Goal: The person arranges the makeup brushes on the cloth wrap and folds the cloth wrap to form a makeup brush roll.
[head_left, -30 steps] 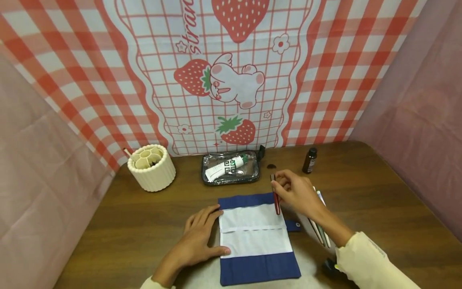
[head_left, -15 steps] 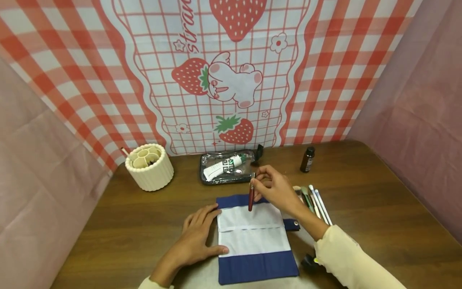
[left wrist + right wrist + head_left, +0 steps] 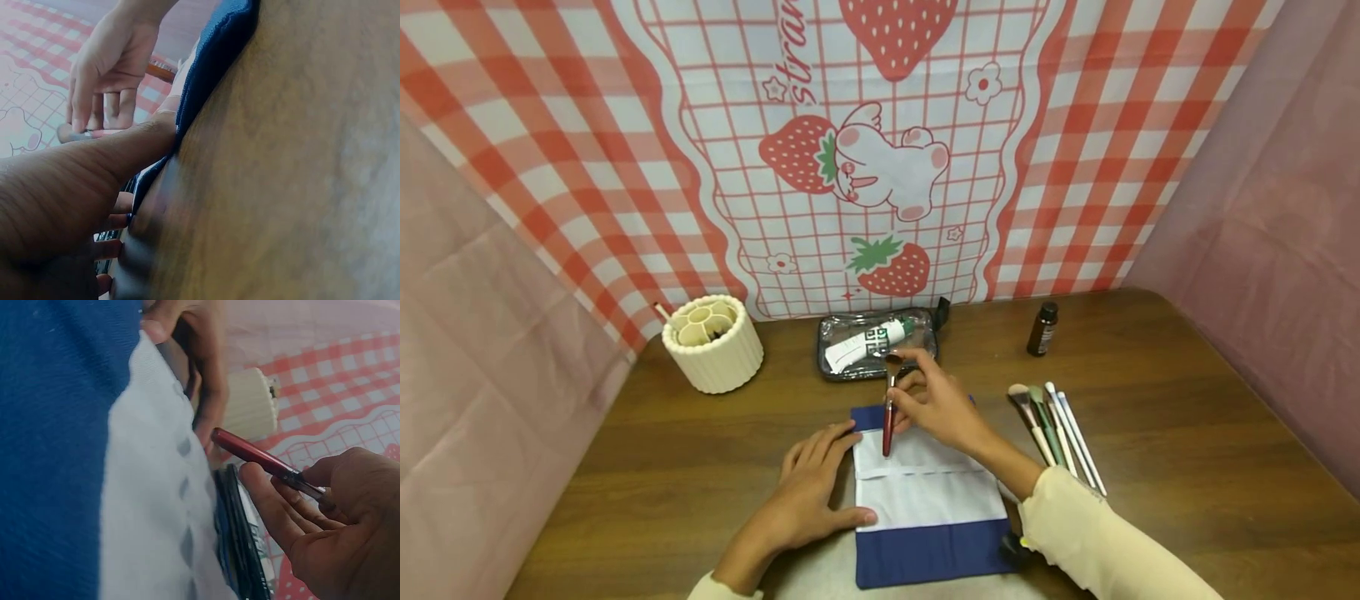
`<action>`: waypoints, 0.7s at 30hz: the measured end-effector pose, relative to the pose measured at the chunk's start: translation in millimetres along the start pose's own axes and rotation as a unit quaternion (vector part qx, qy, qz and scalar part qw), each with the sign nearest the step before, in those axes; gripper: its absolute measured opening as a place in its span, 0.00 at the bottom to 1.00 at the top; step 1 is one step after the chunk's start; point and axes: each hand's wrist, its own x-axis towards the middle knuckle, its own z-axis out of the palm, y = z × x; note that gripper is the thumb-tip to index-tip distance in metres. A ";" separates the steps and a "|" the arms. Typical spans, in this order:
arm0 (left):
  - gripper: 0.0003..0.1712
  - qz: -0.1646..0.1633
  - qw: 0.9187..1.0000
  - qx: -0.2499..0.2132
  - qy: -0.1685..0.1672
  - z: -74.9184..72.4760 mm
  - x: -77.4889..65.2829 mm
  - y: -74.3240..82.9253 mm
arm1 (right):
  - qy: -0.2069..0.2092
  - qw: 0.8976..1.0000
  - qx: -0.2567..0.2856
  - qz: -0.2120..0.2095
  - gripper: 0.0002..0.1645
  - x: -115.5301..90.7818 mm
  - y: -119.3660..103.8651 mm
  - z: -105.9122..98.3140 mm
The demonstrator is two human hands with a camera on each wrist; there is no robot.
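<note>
A makeup brush with a dark red handle (image 3: 888, 427) is pinched between the thumb and fingers of my right hand (image 3: 936, 406). Its dark bristles point up and away, and the handle end hangs over the white inside of an open navy brush roll (image 3: 932, 554). In the right wrist view the red handle (image 3: 250, 453) slants above the white cloth. My left hand (image 3: 808, 492) rests at the roll's left edge, its thumb on the white cloth and its fingers spread near the upper corner. The left wrist view shows that thumb (image 3: 140, 144) against the blue edge.
Several makeup brushes (image 3: 1052, 433) lie right of the roll. Behind it is a clear pouch (image 3: 835, 333) with a white tube (image 3: 865, 346). A cream ribbed holder (image 3: 715, 358) stands at the back left, a small dark bottle (image 3: 1042, 331) at the back right.
My right hand has carried the red-handled brush leftward over the roll, from its right side toward its left. The brushes at right have come into fuller view. My left hand has stayed in place.
</note>
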 end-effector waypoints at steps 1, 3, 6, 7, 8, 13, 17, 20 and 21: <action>0.60 0.000 1.000 0.000 0.000 0.2 -0.3 0.2 | -0.002 1.000 -0.002 0.006 0.34 -0.1 1.8 1.9; 0.59 0.001 1.000 -0.001 0.003 0.4 -1.2 0.9 | -0.008 1.000 -0.008 0.020 0.34 -0.8 5.1 5.7; 0.59 0.005 1.000 -0.003 0.007 0.6 -2.5 1.8 | -0.024 0.999 -0.009 0.045 0.35 -2.4 9.3 11.5; 0.58 0.005 1.000 -0.004 0.008 0.9 -2.8 1.8 | -0.031 0.998 -0.009 0.052 0.35 -2.9 10.0 13.3; 0.58 0.005 1.000 -0.004 0.009 0.9 -3.0 2.1 | -0.038 0.998 -0.011 0.058 0.35 -3.5 10.5 15.0; 0.57 -0.001 1.000 -0.003 0.008 1.1 -3.1 2.9 | -0.065 0.995 -0.022 0.070 0.32 -4.8 10.1 19.4; 0.57 0.000 1.000 -0.003 0.007 0.6 -2.7 3.3 | -0.088 0.991 -0.073 0.068 0.30 -5.5 8.3 19.2; 0.57 0.003 1.000 -0.001 0.004 0.1 -2.5 3.0 | -0.104 0.984 -0.134 0.059 0.28 -6.1 8.6 18.1; 0.57 0.004 1.000 -0.001 0.002 0.0 -2.5 2.8 | -0.109 0.981 -0.151 0.054 0.27 -6.3 8.9 17.7</action>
